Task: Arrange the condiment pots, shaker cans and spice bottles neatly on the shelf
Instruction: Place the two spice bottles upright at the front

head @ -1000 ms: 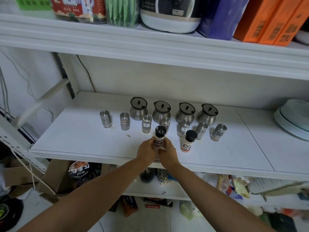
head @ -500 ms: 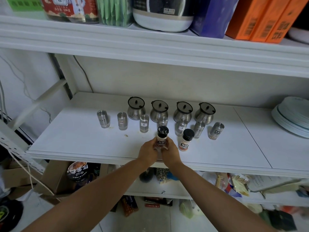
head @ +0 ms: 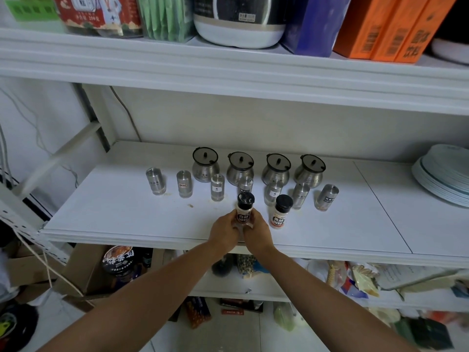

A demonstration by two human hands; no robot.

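Note:
Both hands hold one black-capped spice bottle [head: 245, 207] upright near the front of the white shelf [head: 127, 212]: my left hand [head: 224, 231] on its left side, my right hand [head: 257, 232] on its right. A second black-capped spice bottle [head: 280, 212] stands just to the right, untouched. Behind them runs a row of several steel shaker cans, from the leftmost can [head: 156, 181] to the rightmost can [head: 326, 197]. At the back stand several steel condiment pots with dark lids, from the left pot [head: 205, 168] to the right pot [head: 310, 171].
A stack of pale plates [head: 441, 181] sits at the shelf's right end. The shelf above carries boxes, a jar and a rice cooker [head: 238, 24]. Below are a cardboard box [head: 83, 273], packets and clutter. A slanted brace [head: 63, 153] crosses the left side.
The held spice bottle has shifted slightly to the right, closer to the second bottle, with both hands staying on it. The camera view has drifted a little.

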